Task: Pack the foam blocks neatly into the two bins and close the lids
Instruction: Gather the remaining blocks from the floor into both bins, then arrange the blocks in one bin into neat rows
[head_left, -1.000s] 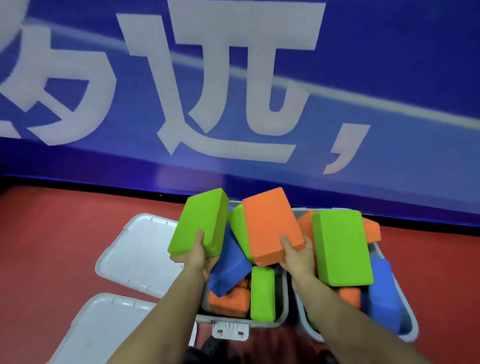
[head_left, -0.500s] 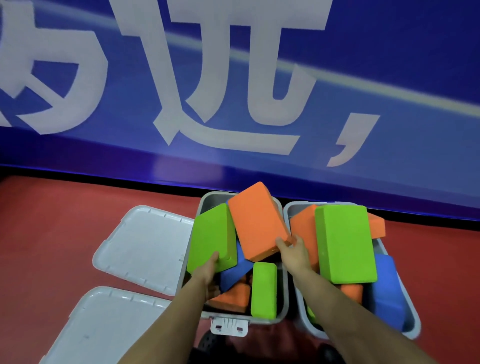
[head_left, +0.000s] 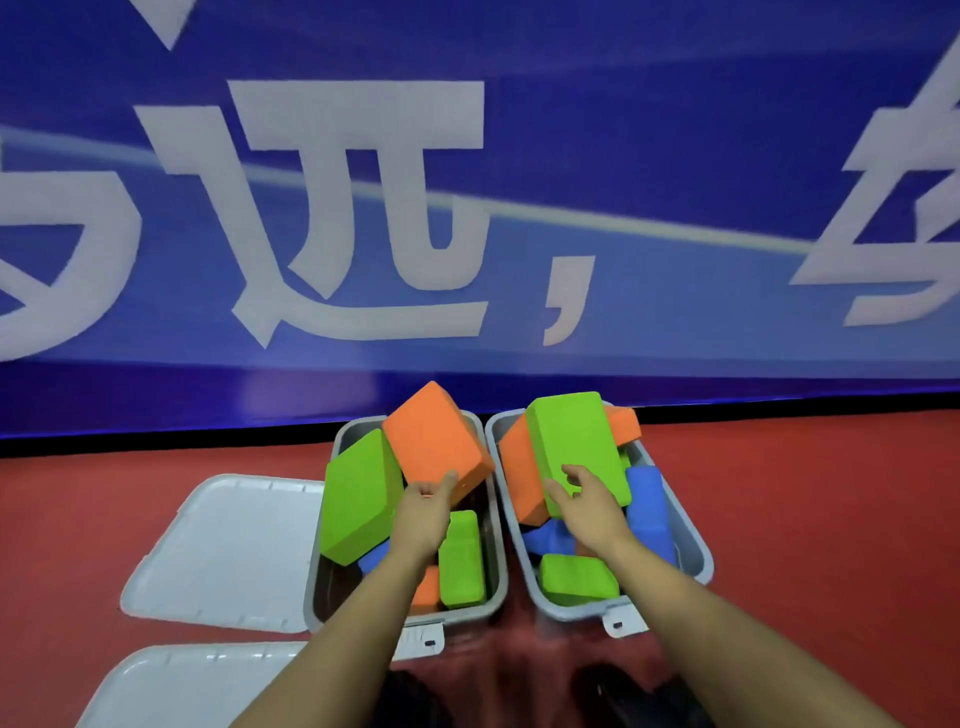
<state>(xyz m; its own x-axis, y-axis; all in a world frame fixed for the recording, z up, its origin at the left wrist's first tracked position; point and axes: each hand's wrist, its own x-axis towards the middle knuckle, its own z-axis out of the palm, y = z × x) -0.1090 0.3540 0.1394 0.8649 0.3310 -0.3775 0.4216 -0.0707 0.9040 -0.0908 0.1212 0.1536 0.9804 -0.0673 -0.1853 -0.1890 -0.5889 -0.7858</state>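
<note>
Two grey bins stand side by side on the red floor, both with foam blocks piled loosely above the rim. In the left bin (head_left: 318, 571) a large green block (head_left: 358, 493) leans at the left and an orange block (head_left: 434, 441) lies tilted on top. My left hand (head_left: 423, 512) touches the orange block's near edge, thumb against its face. In the right bin (head_left: 698, 551) a large green block (head_left: 576, 441) rests on top of orange and blue ones. My right hand (head_left: 587, 506) rests on that green block's near end with fingers spread.
Two white lids lie flat on the floor left of the bins, one lid (head_left: 223, 545) beside the left bin and a second lid (head_left: 197, 686) nearer me. A blue banner wall (head_left: 675, 208) stands just behind the bins. Latch tabs stick out at the bins' front edges.
My left hand let go of the green block, now leaning in the left bin, and moved to the orange block. My right hand left the orange block and went to the right bin's green block.
</note>
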